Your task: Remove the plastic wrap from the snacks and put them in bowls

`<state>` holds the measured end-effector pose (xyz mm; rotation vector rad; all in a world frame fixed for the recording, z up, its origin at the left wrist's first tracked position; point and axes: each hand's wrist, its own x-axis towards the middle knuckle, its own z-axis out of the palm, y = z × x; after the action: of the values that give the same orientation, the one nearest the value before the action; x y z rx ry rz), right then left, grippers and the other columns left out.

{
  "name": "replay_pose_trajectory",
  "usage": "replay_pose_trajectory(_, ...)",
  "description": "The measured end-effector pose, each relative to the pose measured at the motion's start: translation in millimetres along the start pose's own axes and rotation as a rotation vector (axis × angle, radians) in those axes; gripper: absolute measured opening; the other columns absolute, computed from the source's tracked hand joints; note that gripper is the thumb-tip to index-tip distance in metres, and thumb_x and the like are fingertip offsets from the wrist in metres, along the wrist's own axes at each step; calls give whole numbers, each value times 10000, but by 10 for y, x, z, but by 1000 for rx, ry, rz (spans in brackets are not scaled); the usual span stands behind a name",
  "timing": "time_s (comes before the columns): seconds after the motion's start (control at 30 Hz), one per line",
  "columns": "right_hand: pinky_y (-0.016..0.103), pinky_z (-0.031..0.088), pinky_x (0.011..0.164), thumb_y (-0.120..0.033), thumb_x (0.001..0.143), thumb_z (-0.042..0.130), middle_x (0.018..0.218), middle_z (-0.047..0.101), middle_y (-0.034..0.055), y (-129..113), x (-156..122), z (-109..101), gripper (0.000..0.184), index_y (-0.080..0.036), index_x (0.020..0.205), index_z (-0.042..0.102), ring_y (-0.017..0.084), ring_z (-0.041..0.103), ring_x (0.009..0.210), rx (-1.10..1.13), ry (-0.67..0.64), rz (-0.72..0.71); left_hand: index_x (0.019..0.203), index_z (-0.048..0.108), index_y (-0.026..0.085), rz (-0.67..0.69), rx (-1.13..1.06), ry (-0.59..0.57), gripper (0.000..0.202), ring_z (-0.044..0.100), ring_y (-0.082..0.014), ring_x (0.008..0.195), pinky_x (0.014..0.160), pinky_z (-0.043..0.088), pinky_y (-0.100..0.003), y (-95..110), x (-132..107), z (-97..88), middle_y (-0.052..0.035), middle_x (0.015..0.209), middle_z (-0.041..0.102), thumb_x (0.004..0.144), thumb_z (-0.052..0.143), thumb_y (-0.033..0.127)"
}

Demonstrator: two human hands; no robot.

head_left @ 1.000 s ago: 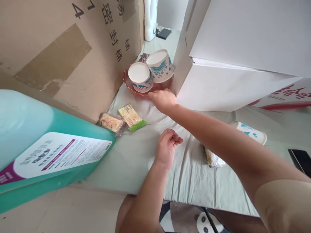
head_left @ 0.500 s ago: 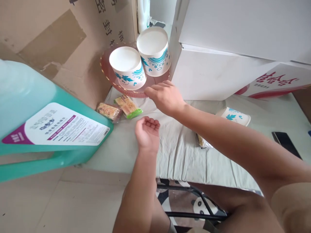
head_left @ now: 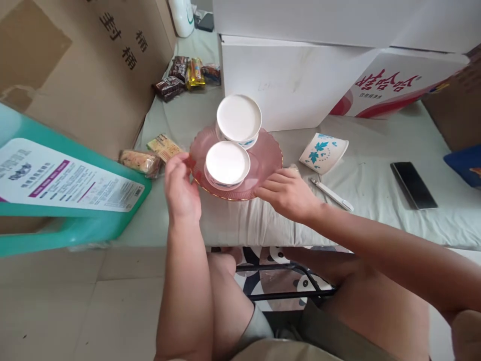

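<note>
A pink plate (head_left: 263,165) with a scalloped, gold-edged rim is held between my two hands over the cloth. My left hand (head_left: 182,190) grips its left rim, with the thumb and fingers partly hidden. On the front right rim, my right hand (head_left: 287,193) is closed with its fingertips at the edge. Two white paper bowls stand on the plate, flat white ends up: a nearer bowl (head_left: 227,163) and a farther bowl (head_left: 239,118). Beside my left hand lie two wrapped snacks, a clear-wrapped bar (head_left: 139,161) and a yellow packet (head_left: 164,146).
To the right are a tipped paper bowl (head_left: 323,153), a white pen-like tool (head_left: 331,194) and a black phone (head_left: 414,185). White boxes (head_left: 278,85) stand behind. A green jug (head_left: 128,213) and a cardboard box (head_left: 82,75) border the left. Small snack packets (head_left: 195,74) lie behind.
The plate with both bowls has come toward me and away from the cardboard box, uncovering snack packets behind. My left hand has moved from empty to the plate's left rim. The view has shifted right.
</note>
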<state>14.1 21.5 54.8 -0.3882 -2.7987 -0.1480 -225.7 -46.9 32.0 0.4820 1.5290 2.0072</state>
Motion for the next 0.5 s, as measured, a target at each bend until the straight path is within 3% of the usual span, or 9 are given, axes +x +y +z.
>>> replay_pose_trajectory(0.07, 350, 384, 811, -77, 1025, 452, 782, 735, 5, 24, -120, -5, 320, -226, 908, 710, 179, 590, 770, 33, -22, 5, 1025, 644, 265, -33, 79, -55, 419, 641, -227, 1072, 859, 527, -314, -14, -49, 111, -50, 1155, 685, 620, 736, 326)
replay_pose_trajectory(0.2, 401, 423, 835, -282, 1005, 570, 905, 760, 47, 176, -111, -220, 158, -249, 1019, 725, 220, 648, 888, 131, 23, 46, 978, 704, 232, -38, 176, -75, 345, 676, -223, 1104, 981, 538, -330, -85, -64, 216, -45, 1105, 715, 634, 715, 214)
replay_pose_trajectory(0.27, 424, 431, 838, -279, 980, 590, 1042, 750, 86, 308, 65, -359, 196, -282, 1129, 718, 257, 646, 978, 67, 78, 181, 947, 722, 222, -41, 195, -73, 275, 684, -218, 1094, 977, 545, -324, -119, -51, 229, -46, 1079, 719, 672, 719, 216)
replay_pose_trajectory(0.33, 481, 431, 956, -197, 937, 621, 1320, 674, 112, 454, 334, -437, 357, -327, 1265, 675, 314, 597, 1209, -8, 77, 281, 925, 730, 216, -14, 231, -72, 230, 683, -213, 1121, 1008, 540, -320, -152, -30, 234, -53, 1105, 713, 696, 710, 204)
replay_pose_trajectory(0.4, 547, 395, 1072, -143, 870, 698, 1518, 540, 96, 593, 628, -431, 532, -354, 1352, 618, 368, 481, 1402, 8, 6, 248, 914, 729, 216, 34, 277, -80, 211, 673, -210, 1158, 1052, 528, -322, -187, 0, 236, -57, 1132, 702, 709, 694, 184)
replay_pose_trajectory(0.5, 596, 379, 1128, -157, 813, 785, 1615, 431, 57, 740, 962, -350, 640, -364, 1381, 577, 402, 425, 1455, 44, -142, 140, 898, 713, 223, 93, 319, -86, 163, 661, -213, 1162, 1060, 528, -331, -227, 57, 226, -55, 1109, 693, 739, 691, 198)
